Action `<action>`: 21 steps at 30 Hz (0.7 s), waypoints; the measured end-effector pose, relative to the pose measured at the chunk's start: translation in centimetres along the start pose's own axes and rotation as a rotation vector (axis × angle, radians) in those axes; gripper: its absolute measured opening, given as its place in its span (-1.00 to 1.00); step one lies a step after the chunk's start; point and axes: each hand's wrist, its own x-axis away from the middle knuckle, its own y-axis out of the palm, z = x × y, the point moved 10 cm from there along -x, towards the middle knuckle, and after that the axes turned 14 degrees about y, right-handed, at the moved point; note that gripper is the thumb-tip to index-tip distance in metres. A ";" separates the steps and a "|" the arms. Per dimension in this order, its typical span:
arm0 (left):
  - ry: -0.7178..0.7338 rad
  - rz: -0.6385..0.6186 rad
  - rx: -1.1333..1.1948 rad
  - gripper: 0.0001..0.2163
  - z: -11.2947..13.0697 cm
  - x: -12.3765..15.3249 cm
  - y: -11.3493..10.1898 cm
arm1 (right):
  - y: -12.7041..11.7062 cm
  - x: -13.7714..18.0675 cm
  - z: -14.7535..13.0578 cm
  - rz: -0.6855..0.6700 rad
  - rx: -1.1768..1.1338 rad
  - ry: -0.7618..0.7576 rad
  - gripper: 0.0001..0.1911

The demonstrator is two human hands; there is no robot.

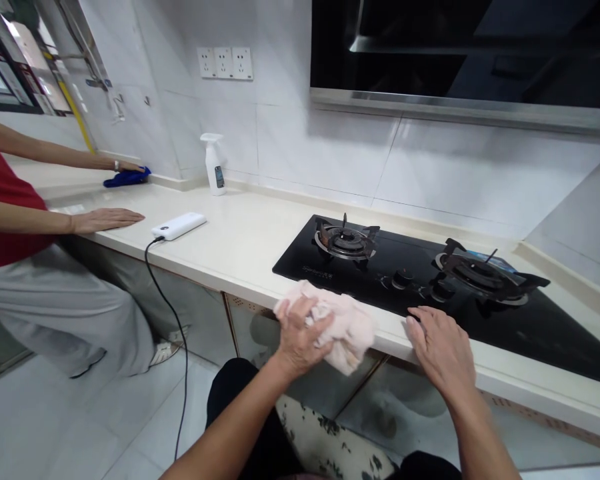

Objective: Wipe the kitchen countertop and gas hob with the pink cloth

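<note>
My left hand (303, 337) grips a pale pink cloth (347, 327), its fingers bent over the folds. The cloth lies bunched on the front edge of the cream countertop (245, 230), and part of it hangs down over the edge. To the right, my right hand (443, 343) rests on the counter edge with nothing in it, fingers partly spread. Its fingertips reach the front border of the black gas hob (410, 267), just below the hob's knobs (403, 279).
A co-worker in red at left presses a blue cloth (127, 177) on the counter. Between us are a white spray bottle (213, 167) by the wall and a white power bank (180, 227) with a black cable (173, 313) hanging to the floor. A range hood (460, 110) juts out above.
</note>
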 end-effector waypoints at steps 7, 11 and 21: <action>-0.459 -0.218 -0.104 -0.62 -14.4 0.5 -4.6 | 0.2 -0.1 -0.1 0.009 0.016 0.019 -0.48; -0.730 -0.513 -0.049 -0.59 -20.0 -0.8 -3.2 | 0.1 -0.1 -0.1 0.012 0.033 0.027 -0.49; -0.659 -0.801 -0.056 -0.58 -16.9 -5.6 2.7 | -0.3 -0.2 -0.8 0.008 0.038 0.064 -0.48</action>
